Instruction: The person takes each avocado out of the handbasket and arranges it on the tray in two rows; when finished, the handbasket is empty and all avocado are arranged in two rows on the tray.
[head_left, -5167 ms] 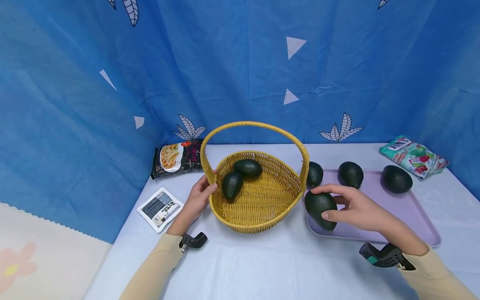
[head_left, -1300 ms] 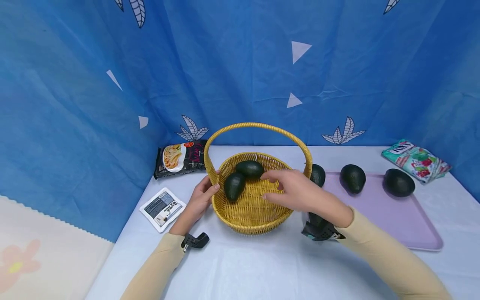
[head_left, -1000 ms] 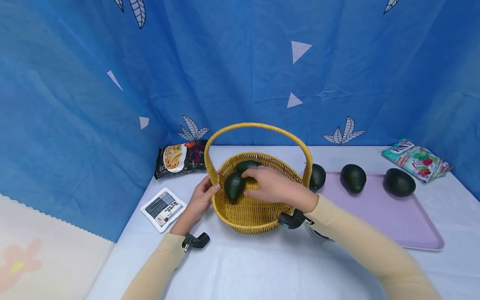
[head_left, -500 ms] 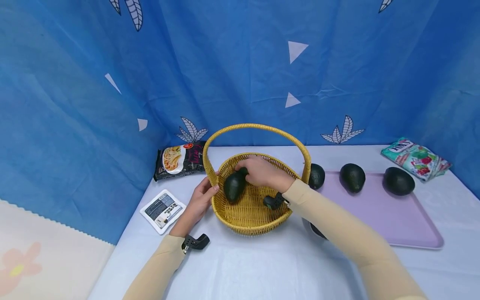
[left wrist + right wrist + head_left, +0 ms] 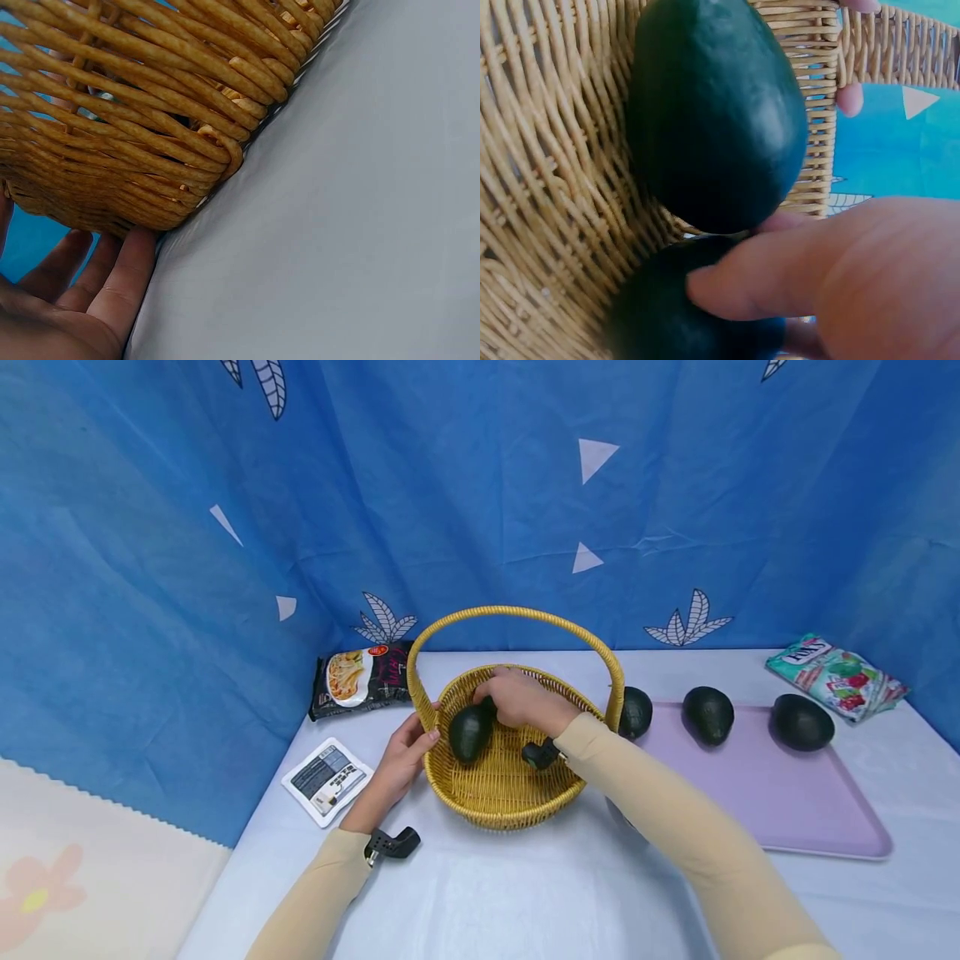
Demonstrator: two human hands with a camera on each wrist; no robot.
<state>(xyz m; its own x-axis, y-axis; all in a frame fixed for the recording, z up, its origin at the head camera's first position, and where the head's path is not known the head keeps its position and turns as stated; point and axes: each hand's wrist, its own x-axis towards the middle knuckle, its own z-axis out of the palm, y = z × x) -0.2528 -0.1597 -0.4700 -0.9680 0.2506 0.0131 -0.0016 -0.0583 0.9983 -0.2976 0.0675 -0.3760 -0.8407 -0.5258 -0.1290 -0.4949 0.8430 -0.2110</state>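
Your right hand [image 5: 517, 697] is clamped on the held avocado [image 5: 660, 315], thumb pressed against its skin, inside the wicker basket [image 5: 487, 818]. Your left hand [image 5: 401, 752] grips the basket rim at the foot of the handle [image 5: 515, 610]; the basket stands upright on the tabletop [image 5: 487, 893].

Progress is judged as partial, since the fruit is divided between two places. Basket: two units, the held avocado and, against it, a second avocado [image 5: 468, 735]. Tray side: three units in view toward the far edge of the purple tray [image 5: 780, 802], namely the inner avocado [image 5: 636, 713], the middle avocado [image 5: 708, 716] and the outer avocado [image 5: 802, 722]. Your right sleeve [image 5: 690, 827] hides the tray's near corner; do not treat the count as final.

Complete: the grip on the held avocado. Outstanding: the held avocado is not yet clear of the basket, and the second avocado lies ungripped.
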